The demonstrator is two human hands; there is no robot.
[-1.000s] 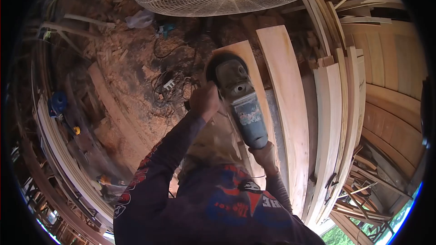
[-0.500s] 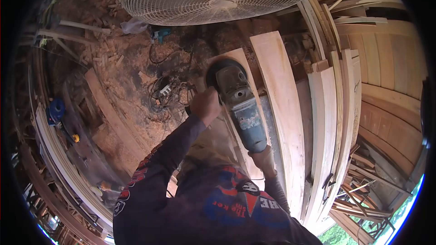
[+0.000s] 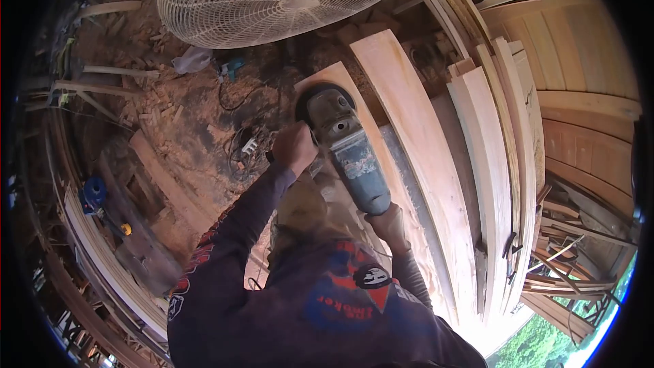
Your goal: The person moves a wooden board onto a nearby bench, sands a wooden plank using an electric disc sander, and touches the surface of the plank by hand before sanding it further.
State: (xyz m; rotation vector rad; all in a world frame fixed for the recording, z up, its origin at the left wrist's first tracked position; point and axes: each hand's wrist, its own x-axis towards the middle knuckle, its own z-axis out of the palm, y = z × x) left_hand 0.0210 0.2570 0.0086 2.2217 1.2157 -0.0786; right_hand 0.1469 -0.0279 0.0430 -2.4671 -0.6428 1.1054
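A large blue-grey angle grinder (image 3: 359, 172) lies lengthwise over a narrow wooden board (image 3: 342, 76). Its round dark disc (image 3: 304, 103) rests at the far end of the board, and the disc's underside is hidden. My left hand (image 3: 296, 148) is closed in a fist at the side of the tool's head, round what looks like its side handle, mostly covered by the fingers. At the rear end of the body, my right hand (image 3: 388, 223) wraps round the grip, with its fingers partly hidden below the tool.
A big round fan (image 3: 300, 3) stands at the top. A wider plank (image 3: 409, 109) lies right of the board, with stacked planks (image 3: 487, 157) beyond it. Cables and a white power strip (image 3: 250, 145) lie on the sawdust-covered floor at left, near a teal tool (image 3: 233, 68).
The whole view has turned and shifted a little, so the fan and the grinder appear farther left. Both hands keep their hold, and the disc stays near the board's far end.
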